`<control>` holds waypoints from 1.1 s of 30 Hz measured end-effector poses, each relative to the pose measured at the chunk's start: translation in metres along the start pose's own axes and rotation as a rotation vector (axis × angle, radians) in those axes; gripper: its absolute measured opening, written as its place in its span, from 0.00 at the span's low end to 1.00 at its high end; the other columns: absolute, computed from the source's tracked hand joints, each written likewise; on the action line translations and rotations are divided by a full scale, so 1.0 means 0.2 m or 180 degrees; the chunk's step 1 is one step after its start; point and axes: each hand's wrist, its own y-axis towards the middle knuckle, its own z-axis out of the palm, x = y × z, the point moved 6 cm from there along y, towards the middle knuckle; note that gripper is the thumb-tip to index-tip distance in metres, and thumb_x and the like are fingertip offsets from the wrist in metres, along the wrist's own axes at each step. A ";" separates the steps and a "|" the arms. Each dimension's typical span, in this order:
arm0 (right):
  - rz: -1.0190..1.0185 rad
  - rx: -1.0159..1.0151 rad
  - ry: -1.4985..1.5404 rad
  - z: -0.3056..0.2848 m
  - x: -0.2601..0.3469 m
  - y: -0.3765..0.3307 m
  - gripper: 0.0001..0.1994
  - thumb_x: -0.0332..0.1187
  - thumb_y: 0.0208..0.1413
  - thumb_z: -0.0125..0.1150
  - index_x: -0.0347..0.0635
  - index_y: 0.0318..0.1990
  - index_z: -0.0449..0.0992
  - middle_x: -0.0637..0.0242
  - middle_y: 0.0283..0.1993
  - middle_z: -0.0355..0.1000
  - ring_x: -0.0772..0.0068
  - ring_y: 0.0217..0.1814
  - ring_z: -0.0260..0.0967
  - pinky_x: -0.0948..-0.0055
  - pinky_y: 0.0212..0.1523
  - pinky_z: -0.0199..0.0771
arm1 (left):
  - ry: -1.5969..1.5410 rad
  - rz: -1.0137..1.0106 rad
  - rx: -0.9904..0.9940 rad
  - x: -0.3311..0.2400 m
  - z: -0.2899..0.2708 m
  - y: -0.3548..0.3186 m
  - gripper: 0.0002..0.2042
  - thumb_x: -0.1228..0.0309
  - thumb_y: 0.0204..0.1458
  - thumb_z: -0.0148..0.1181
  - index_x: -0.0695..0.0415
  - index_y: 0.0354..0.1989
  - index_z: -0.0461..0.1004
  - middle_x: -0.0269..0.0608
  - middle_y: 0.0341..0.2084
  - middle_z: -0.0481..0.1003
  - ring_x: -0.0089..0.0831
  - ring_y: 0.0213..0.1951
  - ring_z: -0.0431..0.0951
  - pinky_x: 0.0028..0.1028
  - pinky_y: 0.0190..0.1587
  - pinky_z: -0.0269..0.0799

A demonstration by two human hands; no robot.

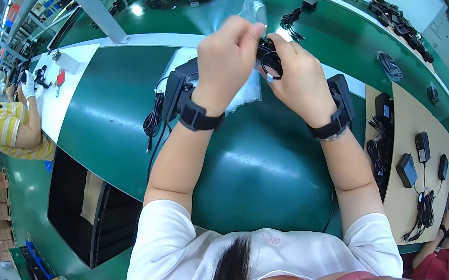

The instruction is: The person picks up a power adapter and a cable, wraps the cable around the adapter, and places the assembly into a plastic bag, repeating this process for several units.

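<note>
My left hand (230, 60) is closed in a pinch at the mouth of a clear plastic bag (250, 9), which is blurred and flares out beyond the fingers. Beside it, my right hand (302, 76) grips a coiled black cable bundle (268, 57), thumb and fingers around it. The two hands nearly meet above the green table. Beneath them lies a stack of clear plastic bags (246, 93), partly covered by my left hand. Each wrist wears a black strap with a boxy device. Whether the bundle touches the bag is hidden by the fingers.
A coiled black cable (153, 118) lies left of my left wrist. Brown cardboard (404, 173) at right bears several black power adapters (423, 147). A black bin (95, 213) stands at lower left. More cable bundles (293, 20) lie on the far bench; co-workers stand left and far right.
</note>
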 end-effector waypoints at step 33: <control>0.1835 -0.0742 0.3399 0.10 -0.33 0.03 0.16 0.34 0.46 0.64 0.36 0.41 0.70 0.65 0.35 0.71 0.76 0.34 0.69 0.79 0.31 0.71 | -0.1129 -0.0845 0.1848 0.03 0.16 -0.07 0.13 0.73 0.42 0.60 0.59 0.19 0.59 0.32 0.12 0.58 0.19 0.18 0.56 0.21 0.20 0.53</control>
